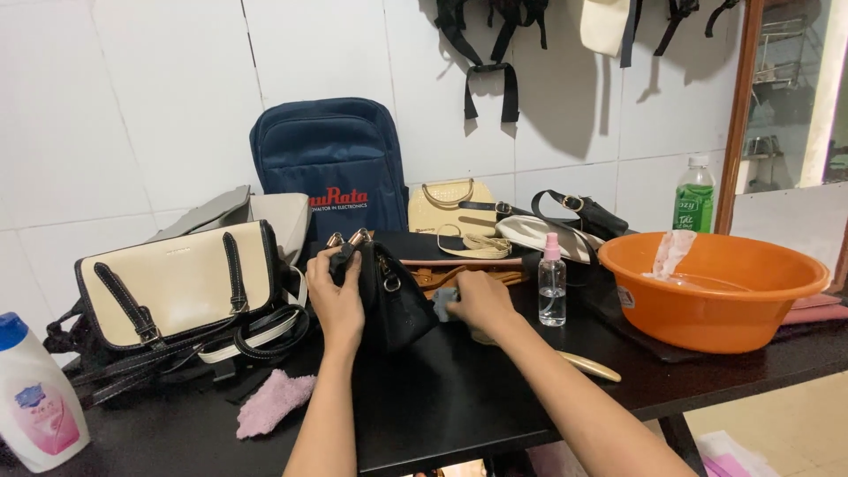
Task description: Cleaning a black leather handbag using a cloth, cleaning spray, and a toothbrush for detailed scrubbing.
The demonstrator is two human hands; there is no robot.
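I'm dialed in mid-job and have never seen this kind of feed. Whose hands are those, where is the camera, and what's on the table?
There is no machine: one head-worn camera looks down at a person's bare hands. The left hand grips the top of a small black handbag. The right hand presses a grey cloth against its side. On the black table lie a cream-and-black bag, a navy backpack, a small spray bottle, an orange basin, a pink cloth and a white bottle.
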